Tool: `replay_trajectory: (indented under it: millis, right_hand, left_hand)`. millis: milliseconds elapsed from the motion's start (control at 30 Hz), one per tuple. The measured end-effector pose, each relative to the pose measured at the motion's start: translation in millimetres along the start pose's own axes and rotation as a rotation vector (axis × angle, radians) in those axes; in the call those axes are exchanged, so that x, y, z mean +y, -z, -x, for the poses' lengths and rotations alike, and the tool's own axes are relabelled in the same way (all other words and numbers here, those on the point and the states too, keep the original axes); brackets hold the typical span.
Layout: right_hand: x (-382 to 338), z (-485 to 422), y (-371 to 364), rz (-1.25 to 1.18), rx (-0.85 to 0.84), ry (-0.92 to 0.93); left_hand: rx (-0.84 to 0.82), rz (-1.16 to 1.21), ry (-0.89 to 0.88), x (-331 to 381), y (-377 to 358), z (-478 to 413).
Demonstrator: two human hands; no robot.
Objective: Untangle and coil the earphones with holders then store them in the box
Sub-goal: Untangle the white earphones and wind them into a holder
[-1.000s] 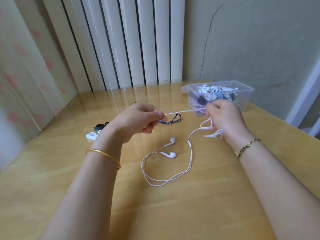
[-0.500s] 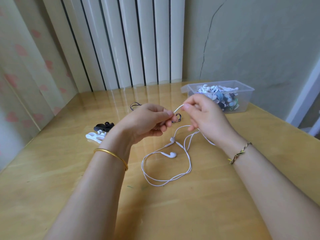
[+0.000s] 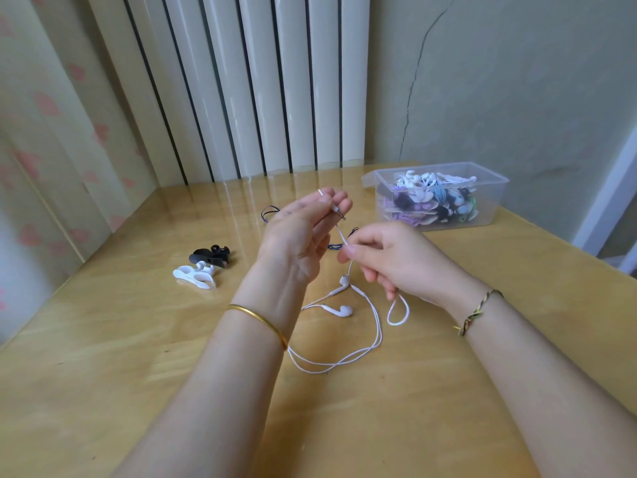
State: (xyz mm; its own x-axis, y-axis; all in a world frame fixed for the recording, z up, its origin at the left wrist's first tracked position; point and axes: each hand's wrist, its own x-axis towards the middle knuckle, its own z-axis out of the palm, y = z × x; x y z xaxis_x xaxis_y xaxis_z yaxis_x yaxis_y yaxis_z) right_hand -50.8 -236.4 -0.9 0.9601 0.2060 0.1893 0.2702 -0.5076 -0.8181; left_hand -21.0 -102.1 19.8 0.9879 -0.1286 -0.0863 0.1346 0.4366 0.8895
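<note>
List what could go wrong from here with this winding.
1. The plug is only pinched by fingertips of the left hand; a tug from the right hand could pull it loose.
2. Slack cable on the table lies in overlapping loops and may knot.
3. The dark cord behind the hands could get caught up.

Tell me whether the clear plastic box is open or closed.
Open: no lid covers the clear plastic box; coiled earphones fill it.

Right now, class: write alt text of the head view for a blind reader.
The left hand holds the plug of the white earphones; the right hand pinches their cable. The earbuds lie on the table, clear box behind.
</note>
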Motion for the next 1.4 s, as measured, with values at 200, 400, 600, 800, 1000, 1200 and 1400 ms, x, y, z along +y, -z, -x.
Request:
replay_trajectory:
  millis: [200, 400, 600, 800, 1000, 1200, 1400]
  right_hand:
    - [-10, 3, 13, 0.044, 0.252, 0.118]
    - [7, -3, 19, 0.349, 0.561, 0.136]
    - [12, -7, 15, 0.288, 0.567, 0.117]
    - [14, -3, 14, -0.190, 0.114, -0.055]
    - [-3, 4, 2, -0.046, -0.138, -0.011]
    - [-11, 5, 14, -0.003, 0.126, 0.106]
    - [3, -4, 20, 0.256, 0.484, 0.133]
  left_hand:
    - [-0.030, -0.622, -0.501, -8, -2, 1]
    - [-0.226, -0.888, -0.347, -9, -7, 5]
    - [-0.270, -0.818, -0.193, -4, -6, 9]
    - [-0.095, -0.087, 0.077, 6, -8, 7]
    - [0.116, -0.055, -0.155, -1, -5, 5]
    - [0.009, -0.827, -0.524, -14, -5, 2]
    - [-0.209, -0.865, -0.312, -11, -10, 7]
